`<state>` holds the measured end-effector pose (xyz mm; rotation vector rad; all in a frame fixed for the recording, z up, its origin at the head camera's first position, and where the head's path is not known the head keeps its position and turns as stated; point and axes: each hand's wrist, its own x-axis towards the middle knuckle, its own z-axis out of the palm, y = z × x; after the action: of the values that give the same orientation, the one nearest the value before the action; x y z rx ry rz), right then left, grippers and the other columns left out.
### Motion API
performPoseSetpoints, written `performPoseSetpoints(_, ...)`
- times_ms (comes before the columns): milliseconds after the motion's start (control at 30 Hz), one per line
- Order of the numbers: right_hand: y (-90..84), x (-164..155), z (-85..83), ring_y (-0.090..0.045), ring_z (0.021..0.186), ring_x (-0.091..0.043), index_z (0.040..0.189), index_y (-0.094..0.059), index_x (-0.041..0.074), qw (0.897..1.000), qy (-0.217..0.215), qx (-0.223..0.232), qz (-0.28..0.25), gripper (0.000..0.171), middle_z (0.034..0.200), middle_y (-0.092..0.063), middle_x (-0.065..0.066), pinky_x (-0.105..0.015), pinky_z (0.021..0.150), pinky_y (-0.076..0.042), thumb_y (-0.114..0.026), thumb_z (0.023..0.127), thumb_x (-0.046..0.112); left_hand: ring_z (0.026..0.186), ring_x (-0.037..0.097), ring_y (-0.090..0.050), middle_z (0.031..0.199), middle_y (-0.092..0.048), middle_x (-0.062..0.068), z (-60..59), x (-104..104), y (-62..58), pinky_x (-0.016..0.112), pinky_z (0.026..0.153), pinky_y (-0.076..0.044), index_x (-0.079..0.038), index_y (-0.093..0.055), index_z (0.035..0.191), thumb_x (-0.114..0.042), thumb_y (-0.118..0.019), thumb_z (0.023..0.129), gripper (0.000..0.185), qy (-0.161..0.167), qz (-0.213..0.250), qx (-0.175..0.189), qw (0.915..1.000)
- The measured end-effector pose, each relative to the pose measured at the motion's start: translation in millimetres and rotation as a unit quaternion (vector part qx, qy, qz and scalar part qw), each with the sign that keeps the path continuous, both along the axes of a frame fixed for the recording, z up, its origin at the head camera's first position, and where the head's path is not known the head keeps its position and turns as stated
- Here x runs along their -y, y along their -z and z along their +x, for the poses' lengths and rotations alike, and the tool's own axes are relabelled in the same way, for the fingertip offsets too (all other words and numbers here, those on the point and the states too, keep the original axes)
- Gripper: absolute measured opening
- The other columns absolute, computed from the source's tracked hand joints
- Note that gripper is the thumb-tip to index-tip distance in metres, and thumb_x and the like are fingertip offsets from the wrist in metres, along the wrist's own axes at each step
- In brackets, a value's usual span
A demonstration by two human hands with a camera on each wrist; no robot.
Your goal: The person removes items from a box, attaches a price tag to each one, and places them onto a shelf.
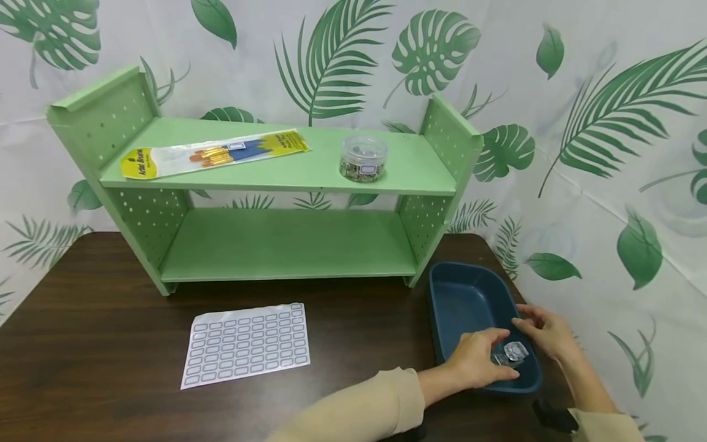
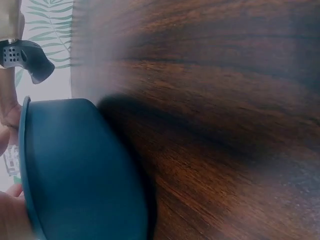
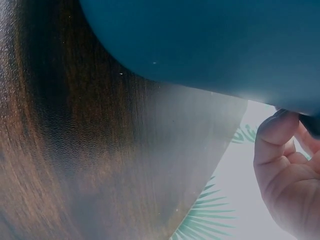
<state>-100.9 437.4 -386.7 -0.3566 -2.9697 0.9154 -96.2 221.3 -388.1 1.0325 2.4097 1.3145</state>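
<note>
**Fingers on a small clear box in the blue tray**

Fingers (image 1: 499,336) of my left hand (image 1: 476,363) curl over a small clear box (image 1: 515,352) that sits in the near end of the blue tray (image 1: 463,299); I read them as grasping it. My right hand (image 1: 547,331) comes in from three o'clock, fingers bent over the tray's right rim and reaching to the box, but I cannot tell whether they pinch it or only touch.

The tray lies on the dark wooden surface (image 1: 99,344), at about four o'clock from the green shelf (image 1: 287,245). At nine o'clock from the tray lies a sheet of labels (image 1: 245,344). On the shelf's top board I see a pack of paintbrushes (image 1: 215,153) to the left and a clear round jar (image 1: 363,158) to the right.

From the left wrist view I get the tray's outer wall; from the right wrist view, its underside and my thumb at the rim.
</note>
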Motion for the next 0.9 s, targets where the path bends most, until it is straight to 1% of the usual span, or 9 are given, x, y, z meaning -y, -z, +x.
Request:
performPoseSetpoints(100, 1.3, 1.3, -0.1, -0.045, 0.066, -0.005, 0.130, -0.047, -0.016, 1.000, 0.001, 0.001, -0.006, 0.046, 0.074, -0.055, -0.003, -0.020, 0.057, -0.040, -0.058, 0.097, 0.015, 0.113, 0.001, -0.059, 0.126, -0.067, -0.011, -0.1, -3.2, 1.4, 0.019, 0.093, -0.045, -0.019, -0.061, 0.132, -0.029, -0.081, 0.080, 0.056, -0.010, -0.021, -0.004, 0.9997)
performPoseSetpoints(233, 0.8, 1.5, -0.7, -0.045, 0.067, -0.003, 0.131, -0.046, -0.015, 1.000, 0.001, 0.001, -0.007, 0.047, 0.079, -0.060, -0.005, -0.020, 0.059, -0.041, -0.058, 0.098, 0.017, 0.106, -0.001, -0.060, 0.119, -0.070, -0.013, -0.9, -6.2, 2.0, 0.017, 0.089, -0.043, -0.020, -0.063, 0.128, -0.027, -0.081, 0.079, 0.053, -0.019, -0.033, -0.011, 0.9992)
performPoseSetpoints(367, -1.7, 1.8, -1.3, -0.045, 0.068, -0.003, 0.131, -0.046, -0.015, 1.000, 0.000, -0.003, -0.008, 0.047, 0.079, -0.059, -0.005, -0.020, 0.059, -0.041, -0.057, 0.098, 0.018, 0.104, -0.005, -0.061, 0.111, -0.073, -0.013, -2.3, -7.2, 0.8, 0.016, 0.089, -0.040, -0.020, -0.066, 0.124, -0.025, -0.081, 0.080, 0.046, -0.022, -0.041, -0.029, 0.9985)
performPoseSetpoints(467, -3.2, 2.8, -1.3, -0.044, 0.067, -0.005, 0.131, -0.046, -0.015, 1.000, 0.001, 0.002, -0.008, 0.047, 0.076, -0.054, -0.003, -0.021, 0.058, -0.040, -0.056, 0.099, 0.017, 0.102, -0.005, -0.061, 0.107, -0.074, -0.014, -1.8, -8.2, -0.1, 0.014, 0.086, -0.042, -0.021, -0.070, 0.119, -0.023, -0.081, 0.080, 0.040, -0.033, -0.039, -0.020, 0.9985)
performPoseSetpoints(600, -3.9, 3.4, -1.2, -0.044, 0.068, -0.006, 0.133, -0.045, -0.014, 1.000, 0.006, 0.009, -0.009, 0.047, 0.076, -0.052, -0.001, -0.021, 0.058, -0.039, -0.055, 0.099, 0.018, 0.097, -0.005, -0.062, 0.103, -0.074, -0.015, -0.8, -10.5, -0.6, 0.012, 0.079, -0.046, -0.023, -0.072, 0.113, -0.021, -0.080, 0.081, 0.034, -0.050, -0.039, -0.011, 0.9979)
performPoseSetpoints(700, -3.9, 2.5, -1.8, -0.044, 0.067, -0.005, 0.133, -0.044, -0.014, 1.000, 0.005, 0.010, -0.011, 0.048, 0.075, -0.052, -0.002, -0.021, 0.057, -0.039, -0.055, 0.099, 0.018, 0.093, -0.005, -0.063, 0.101, -0.074, -0.015, -0.7, -11.3, -0.5, 0.011, 0.076, -0.046, -0.024, -0.073, 0.111, -0.021, -0.080, 0.081, 0.032, -0.057, -0.041, -0.017, 0.9974)
performPoseSetpoints(833, -2.2, 0.5, -1.7, -0.044, 0.067, -0.004, 0.132, -0.045, -0.015, 1.000, 0.002, 0.010, -0.004, 0.048, 0.076, -0.056, -0.003, -0.021, 0.058, -0.040, -0.057, 0.099, 0.018, 0.090, -0.005, -0.063, 0.099, -0.074, -0.015, -0.2, -9.9, -1.0, 0.011, 0.073, -0.046, -0.025, -0.073, 0.111, -0.021, -0.079, 0.081, 0.031, -0.057, -0.037, -0.013, 0.9976)
performPoseSetpoints(900, -1.2, -0.7, -0.4, -0.046, 0.068, -0.004, 0.132, -0.046, -0.015, 1.000, 0.001, 0.010, 0.002, 0.048, 0.080, -0.061, -0.008, -0.020, 0.059, -0.042, -0.057, 0.098, 0.018, 0.090, -0.005, -0.063, 0.099, -0.074, -0.016, 0.5, -8.3, -1.8, 0.011, 0.073, -0.046, -0.025, -0.073, 0.112, -0.022, -0.078, 0.082, 0.030, -0.056, -0.034, -0.016, 0.9977)
